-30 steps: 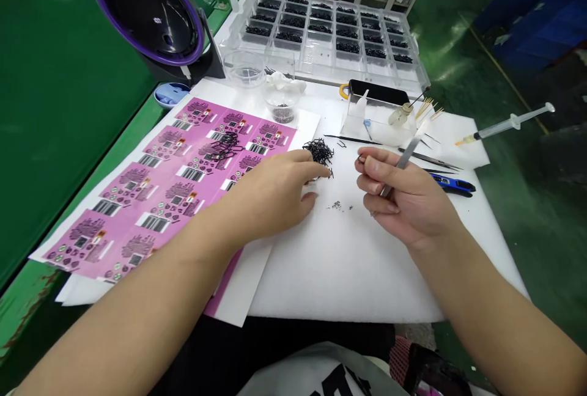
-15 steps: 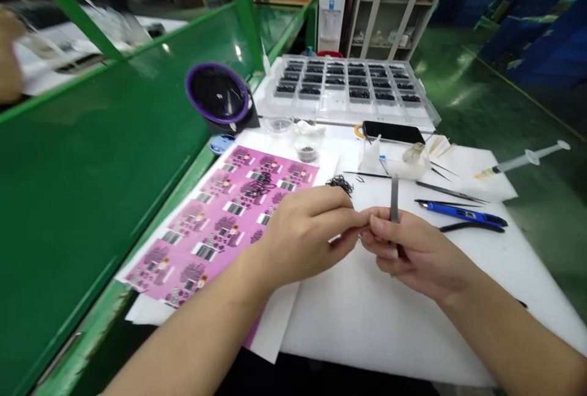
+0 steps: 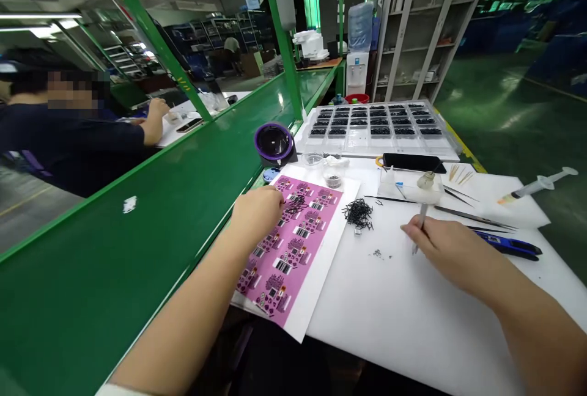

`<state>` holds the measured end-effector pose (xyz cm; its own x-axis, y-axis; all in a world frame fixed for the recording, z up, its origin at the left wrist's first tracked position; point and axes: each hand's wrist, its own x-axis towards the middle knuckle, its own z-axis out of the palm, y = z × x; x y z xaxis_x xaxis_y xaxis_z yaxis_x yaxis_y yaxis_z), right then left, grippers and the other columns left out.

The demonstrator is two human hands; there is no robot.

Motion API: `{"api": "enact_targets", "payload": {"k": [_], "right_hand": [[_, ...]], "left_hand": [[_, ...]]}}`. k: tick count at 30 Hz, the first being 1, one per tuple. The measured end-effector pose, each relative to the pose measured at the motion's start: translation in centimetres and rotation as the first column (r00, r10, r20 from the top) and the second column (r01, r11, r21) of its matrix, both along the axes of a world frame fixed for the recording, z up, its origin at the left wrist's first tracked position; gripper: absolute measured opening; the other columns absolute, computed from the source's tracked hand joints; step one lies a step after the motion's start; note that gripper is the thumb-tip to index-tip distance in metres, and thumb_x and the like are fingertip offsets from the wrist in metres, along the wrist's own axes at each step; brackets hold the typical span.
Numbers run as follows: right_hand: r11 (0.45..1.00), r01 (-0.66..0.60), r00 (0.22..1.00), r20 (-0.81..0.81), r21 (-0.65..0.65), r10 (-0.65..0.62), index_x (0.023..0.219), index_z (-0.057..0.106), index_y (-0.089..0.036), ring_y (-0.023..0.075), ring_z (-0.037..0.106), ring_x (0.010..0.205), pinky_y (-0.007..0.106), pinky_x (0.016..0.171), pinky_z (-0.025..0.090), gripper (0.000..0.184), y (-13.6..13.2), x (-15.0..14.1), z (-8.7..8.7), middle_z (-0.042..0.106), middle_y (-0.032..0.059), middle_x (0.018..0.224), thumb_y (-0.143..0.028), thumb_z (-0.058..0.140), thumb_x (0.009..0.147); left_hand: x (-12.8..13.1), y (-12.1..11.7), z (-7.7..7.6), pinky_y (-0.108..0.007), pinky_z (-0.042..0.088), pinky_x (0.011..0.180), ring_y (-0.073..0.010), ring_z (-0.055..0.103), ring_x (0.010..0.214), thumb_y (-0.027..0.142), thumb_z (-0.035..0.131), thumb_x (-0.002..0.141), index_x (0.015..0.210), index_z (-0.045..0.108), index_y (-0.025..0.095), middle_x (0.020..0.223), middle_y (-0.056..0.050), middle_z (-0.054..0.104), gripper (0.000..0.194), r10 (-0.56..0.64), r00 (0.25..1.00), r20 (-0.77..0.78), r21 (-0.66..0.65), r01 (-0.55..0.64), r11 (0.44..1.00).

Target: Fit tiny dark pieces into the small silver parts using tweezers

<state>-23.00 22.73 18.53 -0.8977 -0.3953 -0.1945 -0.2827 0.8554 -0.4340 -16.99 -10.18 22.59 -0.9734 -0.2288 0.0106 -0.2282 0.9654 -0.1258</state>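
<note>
My left hand [image 3: 257, 209] is closed in a pinch over the upper left of the pink printed sheet [image 3: 316, 243]. A dark tip shows at its fingertips, too small to make out, beside a small heap of thin bent black pieces [image 3: 297, 203]. My right hand [image 3: 443, 246] grips metal tweezers [image 3: 421, 216], held upright over the white work surface [image 3: 358, 310]. Between the hands lies a larger pile of short bent black pieces [image 3: 358, 213]. Tiny grey bits [image 3: 377, 254] are scattered in front of that pile.
A clear compartment box [image 3: 358, 140] of black pieces stands at the back. Nearer are a phone [image 3: 414, 162], a clear holder [image 3: 387, 183], a syringe [image 3: 539, 185], a blue-handled tool [image 3: 509, 243] and a purple-rimmed round device [image 3: 274, 142]. Behind the green partition [image 3: 183, 200], a co-worker [image 3: 68, 133] sits.
My left hand went from the black pile to meet my right hand's fingertips, then moved left to the pink sheet. My right hand keeps the tweezers. The view has tilted up.
</note>
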Motion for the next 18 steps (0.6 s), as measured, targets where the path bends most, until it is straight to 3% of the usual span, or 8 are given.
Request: {"api": "enact_targets", "payload": {"k": [5,10,14,16,18], "right_hand": [[0.992,-0.106,0.994,-0.034,0.071,0.108,0.08,0.051,-0.022,0.023,0.06,0.074,0.033,0.06,0.035,0.021,-0.3,0.5,0.1,0.067,0.0057,0.082,-0.033,0.04,0.094],[0.989,-0.137,0.988,-0.07,0.056,0.14,0.077,0.048,-0.022,0.0222,0.06,0.072,0.032,0.059,0.032,0.021,-0.5,0.4,0.1,0.065,0.0056,0.079,-0.032,0.04,0.094],[0.99,-0.135,0.987,-0.08,0.051,0.138,0.077,0.049,-0.021,0.0223,0.061,0.073,0.031,0.058,0.03,0.02,-0.4,0.4,0.1,0.065,0.0071,0.079,-0.028,0.04,0.093],[0.991,-0.131,0.987,-0.084,0.04,0.134,0.077,0.05,-0.02,0.0218,0.06,0.073,0.031,0.058,0.03,0.02,-0.3,0.4,0.0,0.065,0.0076,0.08,-0.028,0.04,0.092],[0.99,-0.136,0.987,-0.087,0.029,0.138,0.077,0.05,-0.02,0.021,0.059,0.07,0.031,0.057,0.029,0.019,-0.3,0.4,-0.1,0.065,0.0073,0.08,-0.028,0.041,0.092]], "left_hand": [[-0.8,-0.3,-2.5,-0.04,0.054,0.084,-0.0189,0.063,0.092,0.038,0.057,0.095,0.102,0.064,0.014,0.102,-0.006,0.066,0.026,0.017,0.994,0.104,-0.035,-0.014,0.999],[-1.2,-0.3,-3.0,-0.039,0.055,0.082,-0.0185,0.064,0.09,0.037,0.058,0.095,0.103,0.064,0.014,0.101,-0.006,0.066,0.026,0.03,0.995,0.096,0.01,-0.031,0.999],[0.5,1.1,-0.9,-0.037,0.054,0.078,-0.0181,0.065,0.084,0.035,0.054,0.096,0.094,0.065,0.014,0.091,-0.006,0.068,0.023,-0.043,0.999,-0.009,0.122,0.044,0.991],[2.8,3.4,0.9,-0.036,0.053,0.078,-0.0205,0.065,0.086,0.027,0.046,0.098,0.091,0.066,0.016,0.093,-0.009,0.07,0.024,-0.125,0.986,-0.109,0.188,0.144,0.971],[5.8,6.7,2.7,-0.031,0.053,0.08,-0.0174,0.065,0.087,0.021,0.043,0.096,0.092,0.064,0.02,0.096,-0.007,0.071,0.022,-0.246,0.948,-0.202,0.262,0.294,0.919]]}}
